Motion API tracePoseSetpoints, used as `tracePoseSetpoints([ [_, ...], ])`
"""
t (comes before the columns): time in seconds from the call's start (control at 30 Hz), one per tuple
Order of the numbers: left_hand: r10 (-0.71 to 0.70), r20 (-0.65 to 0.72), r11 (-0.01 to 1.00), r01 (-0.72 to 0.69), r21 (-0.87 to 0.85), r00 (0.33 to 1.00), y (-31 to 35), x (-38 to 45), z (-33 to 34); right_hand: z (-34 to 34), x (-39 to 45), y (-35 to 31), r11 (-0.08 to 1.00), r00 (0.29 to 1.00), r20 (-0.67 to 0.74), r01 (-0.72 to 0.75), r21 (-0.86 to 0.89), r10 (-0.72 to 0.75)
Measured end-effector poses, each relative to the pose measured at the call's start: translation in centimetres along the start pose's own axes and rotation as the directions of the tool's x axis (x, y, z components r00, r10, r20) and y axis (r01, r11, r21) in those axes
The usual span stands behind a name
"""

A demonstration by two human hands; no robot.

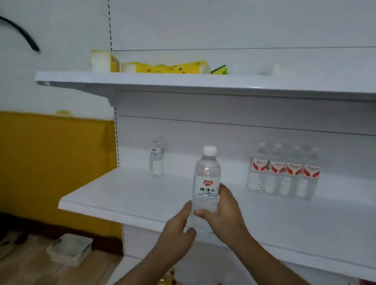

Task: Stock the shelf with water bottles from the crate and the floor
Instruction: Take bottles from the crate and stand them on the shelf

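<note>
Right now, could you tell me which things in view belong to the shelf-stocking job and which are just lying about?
Job:
- water bottle, held upright by left hand and right hand
- lower shelf
- single bottle standing on it
- row of red-labelled bottles further right

Lying about:
- yellow packets on the upper shelf
- white basket on the floor

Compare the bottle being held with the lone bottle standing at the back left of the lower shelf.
The held bottle is gripped by the left hand and right hand at the front edge of the lower shelf; the lone bottle stands free near the back panel. The held bottle looks sharp and larger, being nearer; the lone bottle looks blurred and smaller. Both are upright, clear, with a white label bearing a red mark.
</note>
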State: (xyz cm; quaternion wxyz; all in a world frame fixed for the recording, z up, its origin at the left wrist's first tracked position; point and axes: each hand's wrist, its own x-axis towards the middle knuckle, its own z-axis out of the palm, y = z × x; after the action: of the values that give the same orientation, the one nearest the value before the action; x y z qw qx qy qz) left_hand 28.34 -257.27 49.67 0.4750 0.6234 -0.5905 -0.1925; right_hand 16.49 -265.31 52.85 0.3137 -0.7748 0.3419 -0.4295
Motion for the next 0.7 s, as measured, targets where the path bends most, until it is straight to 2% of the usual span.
tracePoseSetpoints([
  [0.13, 0.004, -0.131, 0.984, 0.019, 0.175, 0.991, -3.1, 2.9, -2.8, 5.8, 4.4, 0.6, 1.0, 0.998, 0.06, 0.018, 0.016, -0.019],
  [0.37, -0.067, -0.148, 0.983, 0.091, 0.162, 0.987, -7.9, 5.9, -4.1, 10.9, 7.9, 4.8, 1.0, 0.98, 0.201, -0.001, 0.03, -0.005],
  [0.53, -0.084, -0.171, 0.969, 0.121, 0.217, 0.982, -11.0, 8.4, -4.1, 12.3, 9.2, 7.2, 0.999, 0.977, 0.208, 0.039, 0.029, -0.044],
  [0.6, -0.085, -0.128, 0.927, 0.126, 0.354, 0.988, -12.0, 9.6, -4.5, 13.4, 10.4, 7.5, 0.999, 0.984, 0.176, 0.034, 0.015, -0.036],
  [0.7, -0.21, -0.13, 0.739, 0.245, 0.627, 0.969, -14.2, 12.1, -6.1, 16.1, 14.1, 8.4, 1.0, 0.993, 0.12, -0.005, 0.001, 0.005],
])
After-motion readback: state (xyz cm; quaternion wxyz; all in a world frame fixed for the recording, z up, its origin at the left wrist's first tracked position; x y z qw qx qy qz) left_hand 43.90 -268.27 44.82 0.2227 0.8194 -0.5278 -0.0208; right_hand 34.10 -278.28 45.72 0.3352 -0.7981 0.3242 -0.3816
